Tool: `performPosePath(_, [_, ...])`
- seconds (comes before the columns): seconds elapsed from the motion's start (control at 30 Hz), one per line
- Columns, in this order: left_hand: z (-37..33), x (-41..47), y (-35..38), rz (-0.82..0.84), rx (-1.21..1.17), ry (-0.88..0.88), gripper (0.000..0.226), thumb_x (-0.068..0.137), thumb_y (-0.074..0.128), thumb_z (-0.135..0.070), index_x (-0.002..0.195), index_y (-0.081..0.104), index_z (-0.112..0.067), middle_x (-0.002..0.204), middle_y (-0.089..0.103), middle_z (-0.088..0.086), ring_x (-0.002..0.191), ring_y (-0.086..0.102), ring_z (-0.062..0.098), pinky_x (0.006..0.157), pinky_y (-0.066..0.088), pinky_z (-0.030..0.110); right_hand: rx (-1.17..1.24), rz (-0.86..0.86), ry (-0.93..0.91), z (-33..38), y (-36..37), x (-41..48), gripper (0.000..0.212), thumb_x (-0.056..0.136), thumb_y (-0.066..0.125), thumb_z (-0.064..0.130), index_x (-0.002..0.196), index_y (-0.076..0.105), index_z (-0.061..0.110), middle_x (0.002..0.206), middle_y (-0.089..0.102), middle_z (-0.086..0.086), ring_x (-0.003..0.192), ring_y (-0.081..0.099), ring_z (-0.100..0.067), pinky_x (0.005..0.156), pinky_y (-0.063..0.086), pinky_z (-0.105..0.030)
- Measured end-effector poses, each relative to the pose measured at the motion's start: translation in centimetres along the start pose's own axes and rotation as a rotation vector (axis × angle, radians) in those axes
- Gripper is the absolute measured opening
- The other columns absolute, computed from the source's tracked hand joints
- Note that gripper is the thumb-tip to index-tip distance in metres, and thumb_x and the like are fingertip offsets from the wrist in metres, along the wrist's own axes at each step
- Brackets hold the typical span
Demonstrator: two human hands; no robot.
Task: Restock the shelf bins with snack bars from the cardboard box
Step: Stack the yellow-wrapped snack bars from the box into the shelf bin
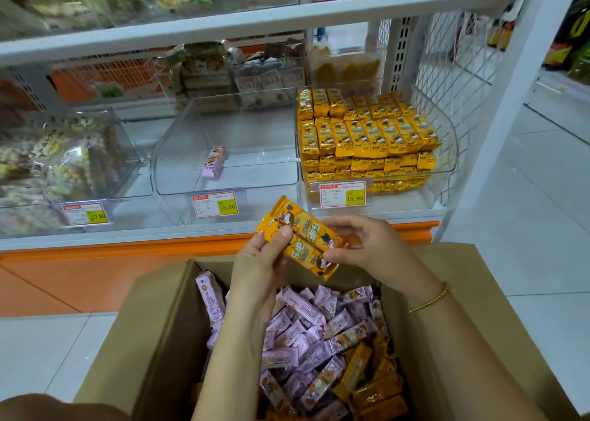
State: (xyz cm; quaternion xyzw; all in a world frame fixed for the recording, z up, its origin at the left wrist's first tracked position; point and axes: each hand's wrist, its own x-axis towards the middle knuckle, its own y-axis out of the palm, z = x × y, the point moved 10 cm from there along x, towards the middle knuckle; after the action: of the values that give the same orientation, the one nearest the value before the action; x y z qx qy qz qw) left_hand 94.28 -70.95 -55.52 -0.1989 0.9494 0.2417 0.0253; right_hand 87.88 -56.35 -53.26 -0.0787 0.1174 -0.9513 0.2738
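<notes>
Shop shelf (255, 18) behind, left grip (258, 261) and right grip (373, 248) both pinching two glossy yellow snack bars (306, 229) over cardboard box (159, 324)

Glossy foil snack bars (303, 240), matt cardboard box (153, 318) (clear plastic bins (223, 177)).

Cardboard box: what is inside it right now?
The cardboard box holds loose pink bars and, lower right, yellow bars. The left forearm covers part of the pile; the box bottom is hidden.

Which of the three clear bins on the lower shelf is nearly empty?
The middle bin, holding just one pink bar. The right bin is stacked with yellow bars, and the left bin is full of mixed snacks.
</notes>
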Motion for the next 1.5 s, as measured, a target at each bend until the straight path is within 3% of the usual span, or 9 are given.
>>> performPosePath(0.3, [0.2,-0.2,-1.3,-0.008,0.139,-0.038,0.028,0.071,0.068,-0.025,0.098,0.070,-0.016,0.092,0.071,0.003,0.084,0.064,0.013,0.077,0.049,0.027,0.319,-0.188,-0.032,0.6,-5.2,-0.4,0.048,0.060,0.078,0.020,0.104,0.061,0.018,0.099,0.067,-0.002,0.088,0.064,-0.012,0.081,0.053,-0.027])
performPosePath(0.53, [1.1,-1.1,2.4,0.178,0.227,-0.041,0.033,0.069,0.069,-0.013,0.101,0.068,-0.003,0.084,0.074,0.006,0.073,0.069,0.014,0.061,0.056,0.026,0.052,-0.044,-0.006,0.9,-2.4,-0.5,0.044,0.060,0.080,0.037,0.101,0.063,0.031,0.096,0.070,0.008,0.091,0.065,-0.009,0.083,0.053,-0.027])
performPosePath(0.73, [-0.1,-0.2,2.2,0.053,0.269,0.035,0.029,0.068,0.074,-0.015,0.094,0.071,-0.002,0.071,0.071,0.005,0.069,0.067,0.015,0.069,0.058,0.031,-0.036,-0.226,-0.091,2.2,-1.8,-0.5,0.021,0.077,0.077,0.022,0.091,0.064,0.029,0.095,0.070,0.011,0.087,0.066,0.002,0.078,0.054,-0.021])
performPosePath(0.83, [-1.5,0.7,2.0,-0.052,0.252,0.052,0.022,0.073,0.077,-0.016,0.090,0.073,-0.003,0.086,0.067,0.022,0.079,0.063,0.026,0.077,0.056,0.045,-0.070,-0.157,-0.132,3.4,-0.9,-0.6,0.041,0.079,0.075,0.027,0.112,0.059,0.044,0.112,0.064,0.017,0.101,0.060,0.007,0.088,0.052,-0.018])
performPosePath(0.97, [-4.1,2.1,3.9,-0.053,0.275,0.099,0.008,0.081,0.071,-0.009,0.088,0.072,-0.005,0.079,0.073,0.010,0.071,0.069,0.019,0.064,0.058,0.031,-0.457,-0.146,-0.186,5.1,0.0,-0.6,0.088,0.076,0.075,0.035,0.147,0.023,0.042,0.127,0.039,0.014,0.109,0.041,0.004,0.084,0.036,-0.002])
performPosePath(1.07, [-5.8,2.8,6.8,0.038,0.286,0.141,0.015,0.082,0.069,-0.009,0.094,0.071,-0.001,0.080,0.074,0.006,0.071,0.069,0.014,0.062,0.056,0.024,-0.567,-0.254,-0.216,6.7,-1.3,-0.5,0.095,0.076,0.072,0.034,0.150,0.012,0.037,0.133,0.030,0.011,0.114,0.040,-0.004,0.088,0.044,-0.017])
performPosePath(1.2, [-7.5,4.1,9.9,0.144,0.294,0.157,0.024,0.083,0.070,-0.014,0.103,0.069,0.000,0.091,0.074,0.011,0.082,0.071,0.019,0.070,0.056,0.029,-0.566,-0.477,-0.306,9.4,-4.0,0.0,0.089,0.071,0.068,0.033,0.149,0.026,0.027,0.128,0.041,0.003,0.112,0.048,-0.016,0.089,0.047,-0.032])
performPosePath(1.37, [-10.4,7.5,10.9,0.085,0.677,0.328,0.053,0.082,0.071,-0.034,0.125,0.060,-0.005,0.115,0.068,0.007,0.105,0.064,0.015,0.091,0.052,0.031,-0.458,-0.645,-0.235,9.9,-9.2,3.9,0.071,0.072,0.071,0.027,0.136,0.043,0.017,0.119,0.056,-0.002,0.101,0.056,-0.017,0.081,0.041,-0.022])
performPosePath(1.5, [-11.0,9.7,8.8,-0.084,1.048,0.370,0.043,0.087,0.064,-0.008,0.128,0.056,-0.006,0.124,0.062,0.006,0.108,0.059,0.018,0.091,0.046,0.029,-0.535,-0.694,-0.027,8.1,-14.0,9.1,0.058,0.078,0.070,0.032,0.126,0.046,0.011,0.111,0.062,-0.009,0.101,0.058,-0.027,0.076,0.042,-0.030])
